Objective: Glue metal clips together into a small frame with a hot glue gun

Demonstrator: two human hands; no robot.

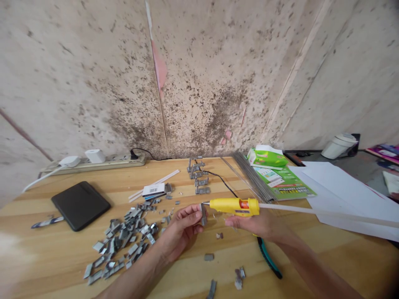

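My right hand (258, 224) grips a yellow hot glue gun (234, 206) with a long white glue stick (311, 211) trailing out its back to the right. The nozzle points left at a small grey metal clip (204, 214) that my left hand (182, 228) pinches between thumb and fingers. Both hands hover just above the wooden table (327, 257), near its middle.
A heap of grey metal clips (124, 241) lies left of my hands, with loose ones in front. Behind are stacked clips (199, 174), thin wire rods (252, 178), green packets (274, 170), white paper (343, 187), a black pad (80, 204), a power strip (93, 162) and pliers (269, 259).
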